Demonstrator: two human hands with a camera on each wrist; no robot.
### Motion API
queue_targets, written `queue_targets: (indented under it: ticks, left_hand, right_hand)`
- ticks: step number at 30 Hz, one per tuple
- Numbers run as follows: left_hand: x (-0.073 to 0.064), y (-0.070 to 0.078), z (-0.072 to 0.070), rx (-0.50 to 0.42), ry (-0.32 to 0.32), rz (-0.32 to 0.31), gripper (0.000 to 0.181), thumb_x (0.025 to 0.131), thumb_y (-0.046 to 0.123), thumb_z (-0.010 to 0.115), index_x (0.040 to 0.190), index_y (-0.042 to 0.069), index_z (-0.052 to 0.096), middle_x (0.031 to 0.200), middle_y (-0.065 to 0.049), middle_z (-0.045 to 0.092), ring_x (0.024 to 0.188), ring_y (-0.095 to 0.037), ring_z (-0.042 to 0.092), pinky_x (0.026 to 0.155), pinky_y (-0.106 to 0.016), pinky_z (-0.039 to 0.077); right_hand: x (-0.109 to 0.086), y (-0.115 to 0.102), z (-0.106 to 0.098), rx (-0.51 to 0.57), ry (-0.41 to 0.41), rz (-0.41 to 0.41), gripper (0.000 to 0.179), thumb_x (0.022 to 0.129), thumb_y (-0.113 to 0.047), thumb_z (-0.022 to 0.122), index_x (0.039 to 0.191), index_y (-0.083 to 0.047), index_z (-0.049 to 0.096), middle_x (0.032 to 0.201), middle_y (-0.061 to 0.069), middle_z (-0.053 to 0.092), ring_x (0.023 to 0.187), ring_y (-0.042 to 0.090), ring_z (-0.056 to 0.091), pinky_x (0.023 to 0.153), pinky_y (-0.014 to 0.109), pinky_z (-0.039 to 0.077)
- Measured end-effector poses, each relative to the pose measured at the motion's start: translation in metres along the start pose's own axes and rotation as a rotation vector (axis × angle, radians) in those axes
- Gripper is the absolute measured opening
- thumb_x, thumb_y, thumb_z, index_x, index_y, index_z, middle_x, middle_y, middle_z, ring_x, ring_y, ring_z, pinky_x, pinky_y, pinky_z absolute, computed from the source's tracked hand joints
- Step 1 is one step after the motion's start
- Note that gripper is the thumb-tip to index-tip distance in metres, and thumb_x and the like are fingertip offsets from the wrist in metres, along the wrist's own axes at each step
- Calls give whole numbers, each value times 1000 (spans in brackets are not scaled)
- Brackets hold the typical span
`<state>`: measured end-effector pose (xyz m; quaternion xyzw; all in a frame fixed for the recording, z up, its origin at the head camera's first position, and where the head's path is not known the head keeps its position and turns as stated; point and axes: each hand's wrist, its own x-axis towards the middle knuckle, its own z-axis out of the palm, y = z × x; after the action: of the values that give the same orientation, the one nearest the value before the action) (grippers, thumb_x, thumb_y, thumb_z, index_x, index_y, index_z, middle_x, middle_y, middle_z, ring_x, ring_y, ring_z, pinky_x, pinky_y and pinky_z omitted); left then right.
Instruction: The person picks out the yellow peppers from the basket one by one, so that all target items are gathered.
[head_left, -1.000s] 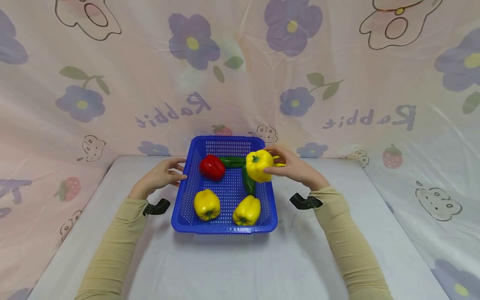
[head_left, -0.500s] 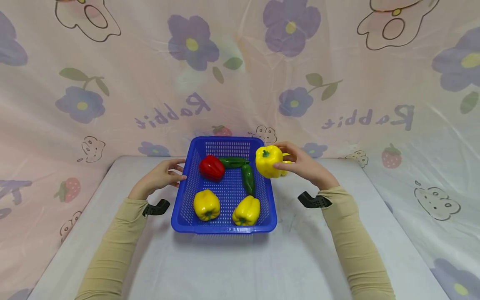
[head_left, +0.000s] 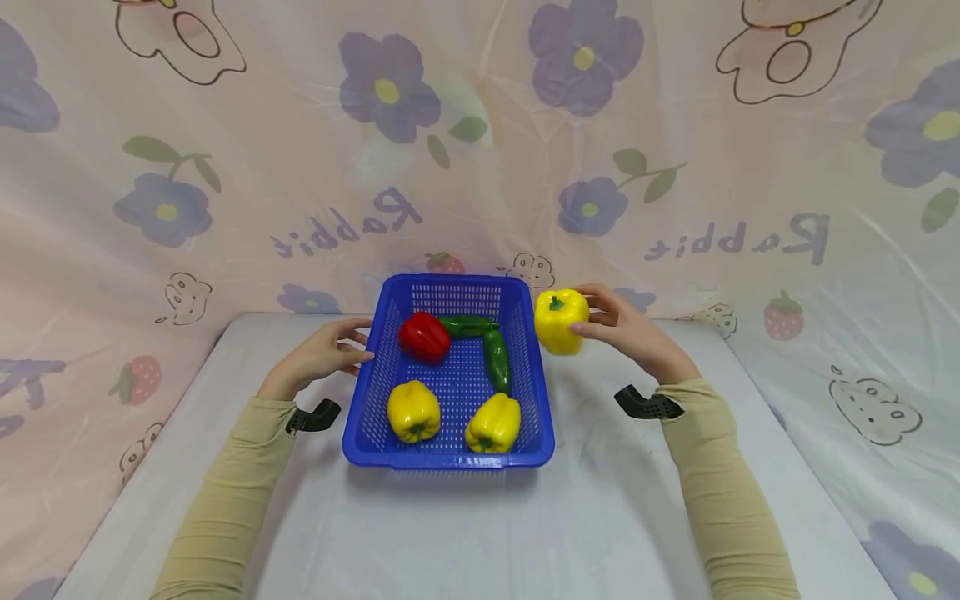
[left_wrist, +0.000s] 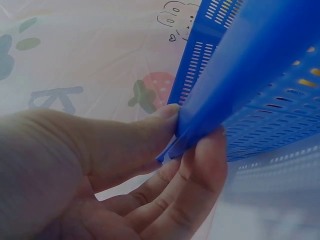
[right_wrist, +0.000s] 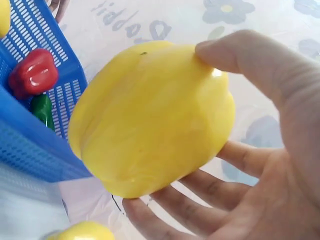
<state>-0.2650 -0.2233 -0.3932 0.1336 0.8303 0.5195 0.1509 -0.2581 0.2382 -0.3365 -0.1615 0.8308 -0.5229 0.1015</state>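
We judge the yellow pepper [head_left: 561,323] light, firm and slick, best held round its broad sides. We see that the right hand [head_left: 632,335] grips it just right of the blue basket [head_left: 450,460], toward the far edge of the worktop [head_left: 420,537]; the left hand [head_left: 318,350], well apart from it, pinches the basket's rim.

You have on two long, tan sleeves, and your left sleeve [head_left: 217,500] looks just like your right sleeve [head_left: 727,492]. They are plain and snug, with lots of little wrinkles running across them. Near the end of each one you wear something black: a left black piece [head_left: 313,416] and a right black piece [head_left: 647,405]. Both are short and bent (a bit like an elbow pipe), with tiny dots that look like holes. Your left hand [head_left: 321,352] and right hand [head_left: 628,332] are bare.
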Motion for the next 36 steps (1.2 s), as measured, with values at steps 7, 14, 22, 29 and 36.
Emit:
queue_targets:
  ticks: [7, 14, 22, 29, 36]
  left_hand:
    - [0, 0, 1, -4, -5, 3, 65, 93, 4, 61, 147, -5, 26, 125, -32, 44, 89, -30, 63, 79, -46, 55]
    - [-1, 0, 1, -2, -5, 11, 65, 92, 4, 62, 146, -5, 27, 124, -32, 45, 88, -29, 63, 78, -43, 56]
    - [-1, 1, 1, -3, -3, 7, 65, 93, 4, 62, 147, -5, 27, 124, -32, 45, 88, -30, 63, 77, -42, 57]
    - [-1, 2, 1, -7, 1, 0, 65, 92, 5, 63, 147, -3, 28, 124, -31, 45, 88, -30, 63, 77, -43, 56]
    - [-2, 2, 1, 11, 7, 10, 66, 92, 7, 63, 147, -3, 28, 122, -31, 46, 88, -30, 63, 76, -42, 57]
  right_hand:
    - [-4, 13, -11, 2, 35, 24, 64, 88, -33, 70, 141, -16, 39, 138, 12, 42, 119, 33, 50, 101, 53, 38]
    - [-11, 24, -20, 31, 49, 4, 60, 91, -28, 67, 141, -11, 38, 138, 13, 42, 120, 34, 48, 98, 48, 44]
    - [-12, 38, -29, 82, 57, 44, 64, 92, -29, 65, 143, -8, 32, 140, 17, 38, 121, 35, 46, 99, 52, 41]
    - [-11, 50, -34, 69, 84, 93, 71, 93, -31, 64, 147, -6, 26, 143, 21, 35, 121, 37, 45, 99, 51, 42]
    - [-10, 63, -39, 98, 96, 146, 73, 92, -35, 65, 146, -6, 25, 144, 23, 33, 124, 39, 42, 99, 52, 41]
